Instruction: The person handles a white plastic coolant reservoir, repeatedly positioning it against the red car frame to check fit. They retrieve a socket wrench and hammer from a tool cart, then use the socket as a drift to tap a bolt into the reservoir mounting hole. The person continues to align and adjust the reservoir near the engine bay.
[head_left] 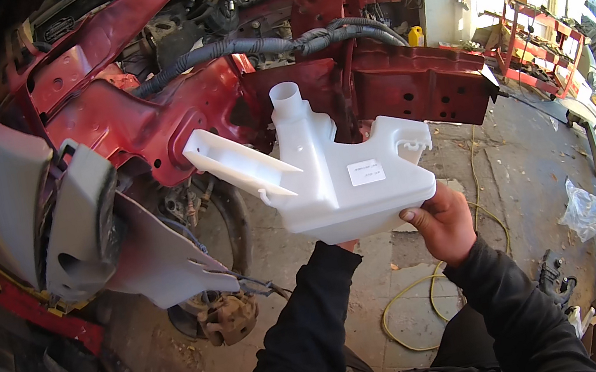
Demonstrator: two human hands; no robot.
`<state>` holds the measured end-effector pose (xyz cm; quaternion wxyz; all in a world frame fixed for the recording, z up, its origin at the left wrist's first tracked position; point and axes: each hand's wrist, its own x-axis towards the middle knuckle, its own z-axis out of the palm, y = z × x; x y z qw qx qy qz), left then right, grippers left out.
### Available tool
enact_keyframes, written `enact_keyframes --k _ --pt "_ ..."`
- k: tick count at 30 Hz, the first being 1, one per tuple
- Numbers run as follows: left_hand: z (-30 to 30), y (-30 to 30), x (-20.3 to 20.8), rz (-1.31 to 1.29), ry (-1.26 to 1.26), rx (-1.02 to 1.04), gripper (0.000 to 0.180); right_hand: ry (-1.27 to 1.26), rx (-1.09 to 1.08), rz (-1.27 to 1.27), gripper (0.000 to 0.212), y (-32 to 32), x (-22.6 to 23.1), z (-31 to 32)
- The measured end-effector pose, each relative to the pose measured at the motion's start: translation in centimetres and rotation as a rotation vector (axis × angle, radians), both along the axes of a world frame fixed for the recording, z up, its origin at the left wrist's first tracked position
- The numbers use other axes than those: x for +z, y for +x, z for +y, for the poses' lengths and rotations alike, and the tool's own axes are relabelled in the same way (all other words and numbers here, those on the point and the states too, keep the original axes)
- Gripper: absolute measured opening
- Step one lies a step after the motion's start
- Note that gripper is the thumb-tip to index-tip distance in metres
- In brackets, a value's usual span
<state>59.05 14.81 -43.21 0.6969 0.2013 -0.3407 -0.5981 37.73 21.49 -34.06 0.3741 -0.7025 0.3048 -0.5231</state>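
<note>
A white plastic washer fluid reservoir (368,154) with a round filler neck, a paper label and a long channel-shaped arm on its left is held up in front of me. My right hand (446,223) is closed on its lower right corner, thumb against the near side. Under its bottom edge sits my left hand (349,245); only a strip of skin shows past the black sleeve, and its fingers are hidden behind the reservoir. Just beyond the reservoir is the stripped red front body (415,87) of a car.
A wiring loom (243,47) crosses the engine bay. A loose grey panel (159,249) hangs at left above a brake caliper (227,316). A yellow hose (388,321) curls over the floor. At right are a plastic bag (581,208) and a red tool cart (538,43).
</note>
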Motion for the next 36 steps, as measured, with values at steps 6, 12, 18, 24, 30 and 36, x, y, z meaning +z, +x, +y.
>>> enact_keyframes --k 6,12,18,24,30,36 --pt "-0.6 -0.4 -0.3 0.004 -0.026 -0.026 0.021 -0.021 0.015 -0.050 0.036 0.0 -0.3 -0.5" --pt "-1.1 -0.4 -0.7 -0.008 -0.050 -0.030 0.021 -0.020 -0.019 -0.011 0.034 0.3 0.7 -0.3" --pt "-0.9 0.0 -0.7 -0.028 -0.055 -0.014 0.021 -0.013 -0.054 0.023 0.034 0.5 1.8 0.8" --pt "-0.8 -0.2 -0.8 -0.045 -0.063 -0.006 0.021 0.009 -0.034 -0.041 0.036 0.4 0.8 0.0" --pt "-1.7 -0.4 -1.5 -0.042 -0.108 0.092 0.021 0.061 0.047 -0.128 0.032 -0.8 -1.6 -1.6" --pt "-2.9 -1.1 -2.5 -0.096 -0.136 0.426 0.020 0.051 0.072 -0.180 0.031 -1.9 -2.4 -3.0"
